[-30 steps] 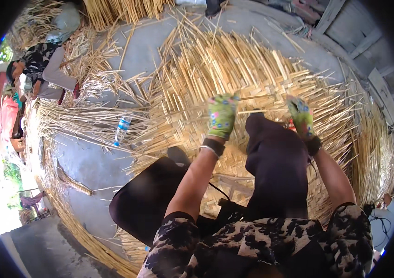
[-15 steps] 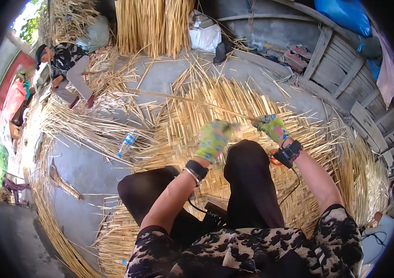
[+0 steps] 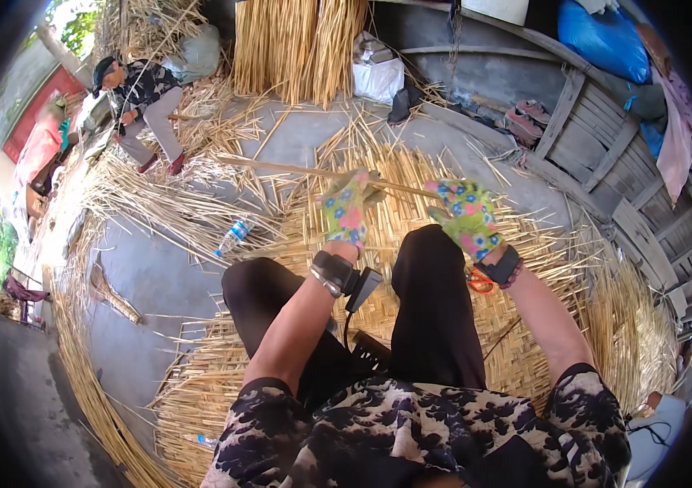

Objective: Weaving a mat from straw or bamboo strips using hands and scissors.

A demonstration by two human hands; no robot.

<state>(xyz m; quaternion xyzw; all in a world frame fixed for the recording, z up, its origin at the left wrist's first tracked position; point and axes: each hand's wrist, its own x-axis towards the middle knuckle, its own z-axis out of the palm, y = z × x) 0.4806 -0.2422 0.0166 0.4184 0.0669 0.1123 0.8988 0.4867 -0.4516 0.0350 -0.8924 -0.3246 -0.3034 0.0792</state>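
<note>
Grey floor (image 3: pixel 138 264) carries a woven mat (image 3: pixel 499 313); over it, the left hand (image 3: pixel 347 210) and the right hand (image 3: pixel 469 218) hold one long strip (image 3: pixel 293 168), fingers closed around it.

- Left hand (image 3: pixel 344 213): a yellow-green glove (image 3: pixel 348 224) with a floral print in pink and blue.
- Right hand (image 3: pixel 468 215): a matching glove (image 3: pixel 476 220), its flowers pink and blue too.
- Left wrist: a wide black strap (image 3: pixel 333 270), a silvery bangle (image 3: pixel 323 281), and a black block (image 3: pixel 364 288) with a thin black cable (image 3: pixel 347 325).
- Right wrist: a black band (image 3: pixel 499 267) and a thin dark reddish bracelet (image 3: pixel 514 275).
- Short-sleeved shirt (image 3: pixel 427 415) in a ragged black-and-beige pattern, the sleeves (image 3: pixel 260 407) edged in black.
- Plain, very dark trousers (image 3: pixel 439 317), loose at the knee.
</note>
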